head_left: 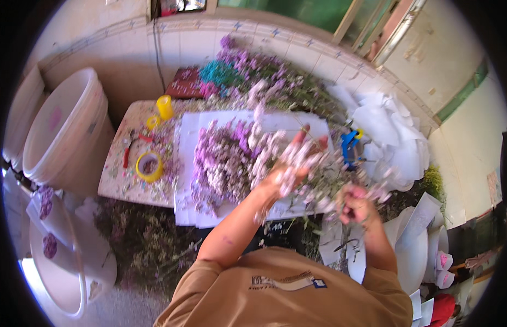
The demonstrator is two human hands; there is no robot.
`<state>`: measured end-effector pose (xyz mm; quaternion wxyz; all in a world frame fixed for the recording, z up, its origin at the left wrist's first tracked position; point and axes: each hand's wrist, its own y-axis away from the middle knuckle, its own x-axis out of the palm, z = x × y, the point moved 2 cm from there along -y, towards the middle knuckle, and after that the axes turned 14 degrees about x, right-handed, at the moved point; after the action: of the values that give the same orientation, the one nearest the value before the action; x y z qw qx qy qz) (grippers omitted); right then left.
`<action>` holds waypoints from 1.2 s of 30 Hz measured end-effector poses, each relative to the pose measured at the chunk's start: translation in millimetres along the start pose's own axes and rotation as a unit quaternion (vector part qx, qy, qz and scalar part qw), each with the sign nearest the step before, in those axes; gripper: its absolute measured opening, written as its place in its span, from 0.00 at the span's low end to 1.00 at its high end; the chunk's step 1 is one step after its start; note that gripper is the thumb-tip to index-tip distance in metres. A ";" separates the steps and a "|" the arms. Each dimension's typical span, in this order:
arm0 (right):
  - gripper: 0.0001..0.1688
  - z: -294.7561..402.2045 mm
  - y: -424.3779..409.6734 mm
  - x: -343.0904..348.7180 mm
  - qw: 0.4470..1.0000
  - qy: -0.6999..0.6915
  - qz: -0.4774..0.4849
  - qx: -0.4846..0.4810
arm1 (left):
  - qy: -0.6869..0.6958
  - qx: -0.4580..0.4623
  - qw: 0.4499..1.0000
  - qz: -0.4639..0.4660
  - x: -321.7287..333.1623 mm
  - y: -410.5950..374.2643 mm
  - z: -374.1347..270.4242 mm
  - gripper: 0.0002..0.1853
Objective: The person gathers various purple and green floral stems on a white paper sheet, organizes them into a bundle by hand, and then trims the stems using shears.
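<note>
My left hand (292,165) is over the right part of the white paper sheets (186,163), fingers spread. Pale pink dried flower sprigs (261,163) cross its palm, and motion blur hides whether it grips any. My right hand (354,204) is curled around thin flower stems (327,175) just right of the paper, with pale blossoms on both sides of the fist. On the paper, left of my left hand, lies a heap of purple and pale pink dried flowers (225,163).
A yellow tape roll (149,166), red-handled cutters (127,153) and petals litter the table (118,175). Purple and teal flowers (221,73) pile behind. A blue tape dispenser (349,149) is near white wrapping sheets (384,122). White buckets (67,131) stand left; dark dried stems (147,241) lie below the table edge.
</note>
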<state>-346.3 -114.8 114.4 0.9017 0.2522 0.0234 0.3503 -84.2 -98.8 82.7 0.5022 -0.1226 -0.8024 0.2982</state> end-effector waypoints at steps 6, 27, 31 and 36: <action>0.18 -145.1 -17.2 20.9 0.995 -0.044 -0.043 0.077 | -0.120 0.073 0.974 -0.181 13.6 39.3 1.7 0.28; 0.27 24.1 23.3 1.1 0.910 0.382 -0.110 -0.122 | -0.078 0.054 0.994 -0.058 -3.2 70.9 -124.6 0.60; 0.26 103.7 -20.8 30.9 0.866 0.479 -0.110 -0.094 | -0.106 0.134 0.976 -0.132 -3.4 54.1 -151.2 0.60; 0.24 69.6 -158.2 -8.8 0.793 0.600 -0.083 -0.072 | -0.229 0.197 0.875 -0.378 -43.9 70.1 -188.0 0.52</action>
<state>-239.6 -250.1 99.4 0.7480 -0.0766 0.5553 0.3553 94.3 1.8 68.2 0.3930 0.3633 -0.8047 0.2569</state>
